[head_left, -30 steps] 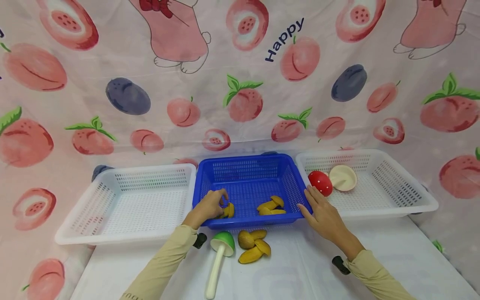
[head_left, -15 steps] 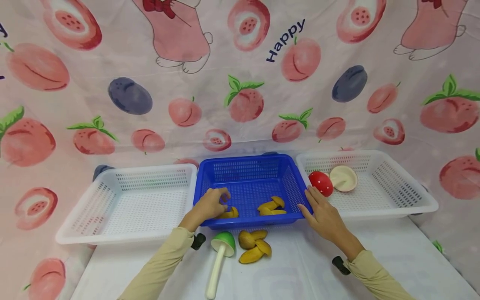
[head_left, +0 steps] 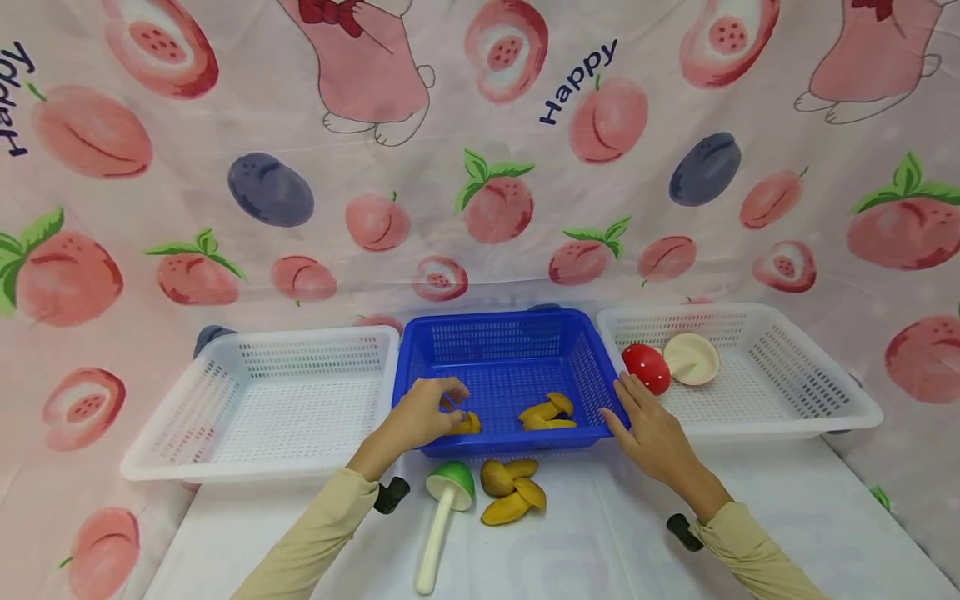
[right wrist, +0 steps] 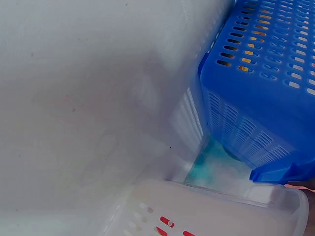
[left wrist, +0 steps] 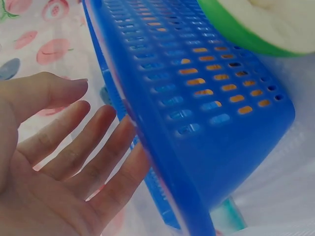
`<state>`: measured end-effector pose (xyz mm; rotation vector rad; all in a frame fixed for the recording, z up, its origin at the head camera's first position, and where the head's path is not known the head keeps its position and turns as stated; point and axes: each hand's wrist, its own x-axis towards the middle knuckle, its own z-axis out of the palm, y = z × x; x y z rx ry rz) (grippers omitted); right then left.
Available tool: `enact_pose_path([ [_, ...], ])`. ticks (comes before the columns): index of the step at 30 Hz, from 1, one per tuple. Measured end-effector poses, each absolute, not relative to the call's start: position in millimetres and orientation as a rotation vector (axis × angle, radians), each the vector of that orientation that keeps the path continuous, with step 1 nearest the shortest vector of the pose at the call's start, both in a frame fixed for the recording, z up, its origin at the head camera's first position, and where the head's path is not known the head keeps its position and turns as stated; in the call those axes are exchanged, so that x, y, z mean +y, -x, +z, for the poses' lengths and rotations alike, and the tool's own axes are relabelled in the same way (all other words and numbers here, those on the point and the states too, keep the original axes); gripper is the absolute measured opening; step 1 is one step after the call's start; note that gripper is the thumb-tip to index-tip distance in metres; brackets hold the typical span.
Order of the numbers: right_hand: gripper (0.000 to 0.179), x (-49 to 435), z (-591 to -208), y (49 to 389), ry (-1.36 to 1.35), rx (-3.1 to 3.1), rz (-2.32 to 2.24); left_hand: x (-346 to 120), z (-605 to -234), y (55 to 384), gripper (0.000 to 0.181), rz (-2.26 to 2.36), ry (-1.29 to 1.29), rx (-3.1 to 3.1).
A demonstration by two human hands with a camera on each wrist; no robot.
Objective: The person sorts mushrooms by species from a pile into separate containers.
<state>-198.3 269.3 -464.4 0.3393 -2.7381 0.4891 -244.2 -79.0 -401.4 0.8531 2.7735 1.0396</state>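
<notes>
My left hand [head_left: 428, 410] hovers over the front left corner of the blue basket [head_left: 495, 439]. In the left wrist view its fingers [left wrist: 101, 167] are spread loosely and hold nothing. A yellow toy mushroom [head_left: 470, 423] lies in the basket just below it, partly hidden by the hand. More yellow mushrooms [head_left: 546, 408] lie at the basket's front right. My right hand [head_left: 651, 427] rests with extended fingers on the basket's right rim, beside the white basket; only a dark sliver of it appears in the right wrist view.
White baskets flank the blue one: the left basket [head_left: 277, 477] and the right basket [head_left: 795, 427], which holds a red spotted mushroom [head_left: 646, 368] and a cream-coloured one [head_left: 692, 359]. In front lie a green-capped mushroom [head_left: 451, 483] and yellow mushrooms [head_left: 514, 502] on the white cloth.
My left hand has risen slightly away from the yellow mushroom, and its fingers have loosened. The right hand stays on the rim. The head view has shifted a little.
</notes>
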Motion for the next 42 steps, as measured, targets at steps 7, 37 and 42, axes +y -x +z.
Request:
enact_pose_path([
  [7,0.061,270,-465,199,-0.339,-2.743,0.496,-77,-393,227,0.022,1.063,-0.866,2.777],
  [37,0.061,270,-463,200,-0.338,-2.734,0.491,-58,-404,180,0.024,1.121,-0.937,2.675],
  [42,0.061,270,-463,200,-0.34,-2.73,0.497,-52,-411,177,0.025,1.068,-0.937,2.675],
])
